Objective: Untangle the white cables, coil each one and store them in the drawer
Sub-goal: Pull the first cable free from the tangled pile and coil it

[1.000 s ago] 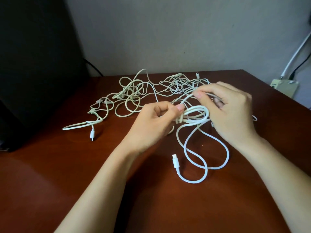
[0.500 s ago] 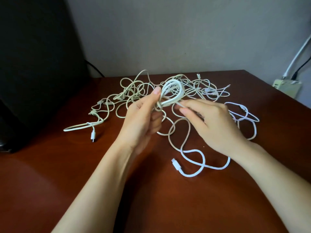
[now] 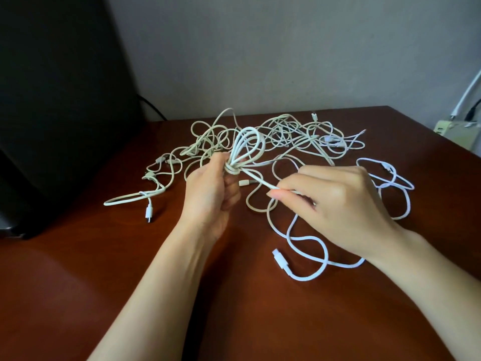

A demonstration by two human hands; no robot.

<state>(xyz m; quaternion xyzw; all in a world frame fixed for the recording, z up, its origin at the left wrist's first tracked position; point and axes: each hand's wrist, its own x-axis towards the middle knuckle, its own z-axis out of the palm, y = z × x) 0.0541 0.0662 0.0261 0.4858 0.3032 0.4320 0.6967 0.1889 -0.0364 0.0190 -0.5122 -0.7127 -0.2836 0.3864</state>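
I'm holding the coil [image 3: 248, 147] up off the table [image 3: 104, 282], its loops fanning out above my left hand [image 3: 210, 190]. That hand's fingers and thumb are curling tight around the coil's neck, just where a few turns are wrapping round the bundle. From that wrap one strand [image 3: 256, 179] is running taut, down and to the right, straight into my right hand [image 3: 338, 201]. There I'm pinching it between thumb and forefinger, the other fingers bending loosely behind. So the coil is sitting in the left grip and only its free strand is reaching the right.

Below my right hand a white tail [image 3: 307, 239] is lying in slack bends on the table, ending in a plug [image 3: 279, 259] near my right wrist. Behind both hands, the tangle [image 3: 286, 134] of pale cables is sprawling across the far half of the table. One loop of it is reaching out left, with a small connector [image 3: 149, 212] beside it. A dark panel [image 3: 52, 87] is standing at the left, and a power strip [image 3: 453, 131] is showing at the right edge.
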